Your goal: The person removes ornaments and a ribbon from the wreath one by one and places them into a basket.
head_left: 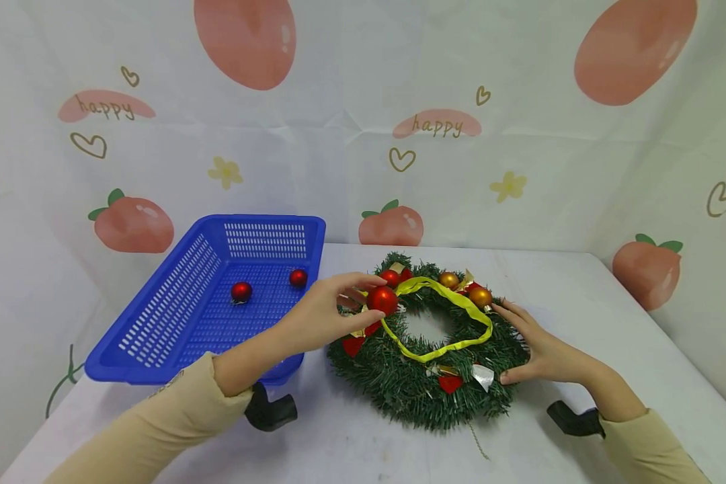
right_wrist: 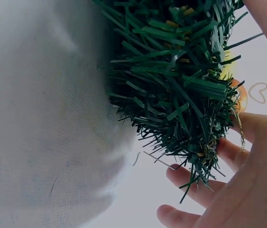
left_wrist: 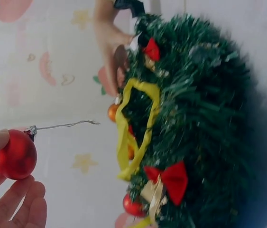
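My left hand point(head_left: 323, 309) pinches a shiny red Christmas ball point(head_left: 382, 300) between thumb and fingers, over the left side of a green tinsel wreath point(head_left: 420, 396). In the left wrist view a thin twisted wire sticks out of the cap of this red ball point(left_wrist: 17, 154), pointing toward the wreath. My right hand point(head_left: 547, 353) rests at the wreath's right edge, fingers spread along the tinsel and thumb near the front. Red and gold bows, gold balls point(head_left: 480, 296) and another red ball point(head_left: 390, 277) sit on the wreath. A yellow ribbon loop point(head_left: 487, 329) lies on top.
To the left stands a blue plastic basket point(head_left: 115, 359) holding two red balls, one of them a red ball point(head_left: 240, 292) near its middle. The white table point(head_left: 351, 444) meets a printed cloth backdrop point(head_left: 314, 168) behind. A thin gold cord point(head_left: 478, 440) trails from the wreath's front.
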Tool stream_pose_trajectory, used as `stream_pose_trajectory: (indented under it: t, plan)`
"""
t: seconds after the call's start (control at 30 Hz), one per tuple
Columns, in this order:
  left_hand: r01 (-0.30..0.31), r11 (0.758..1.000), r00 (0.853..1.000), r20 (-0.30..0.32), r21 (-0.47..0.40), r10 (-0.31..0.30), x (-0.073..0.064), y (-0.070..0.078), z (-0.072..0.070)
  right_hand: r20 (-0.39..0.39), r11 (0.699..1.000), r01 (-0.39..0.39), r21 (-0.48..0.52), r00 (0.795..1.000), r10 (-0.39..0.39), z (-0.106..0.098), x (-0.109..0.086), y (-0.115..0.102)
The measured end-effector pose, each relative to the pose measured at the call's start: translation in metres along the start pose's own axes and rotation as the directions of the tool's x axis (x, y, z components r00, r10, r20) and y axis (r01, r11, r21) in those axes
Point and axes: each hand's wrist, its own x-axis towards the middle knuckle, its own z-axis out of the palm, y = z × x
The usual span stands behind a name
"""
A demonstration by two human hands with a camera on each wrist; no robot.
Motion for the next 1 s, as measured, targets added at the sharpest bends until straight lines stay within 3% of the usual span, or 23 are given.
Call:
stream_pose_trajectory:
  t: [0.37,0.67,1.0]
  plan:
    - [0.081,0.997,0.994,-0.078,-0.019,-0.083,0.004,-0.016,-0.029,-0.005,1.000,0.004,-0.002,1.000,-0.004,0.001,0.000,0.001]
    - [0.185,0.982,0.974,-0.127,-0.034,-0.188,0.004,-0.027,-0.053,-0.005,1.000,-0.002,-0.009,1.000,0.002,0.001,-0.001,0.002]
    - [0.237,0.971,0.960,-0.154,0.005,-0.234,0.004,-0.043,-0.073,-0.008,1.000,0.000,0.004,1.000,0.000,0.003,0.000,0.002]
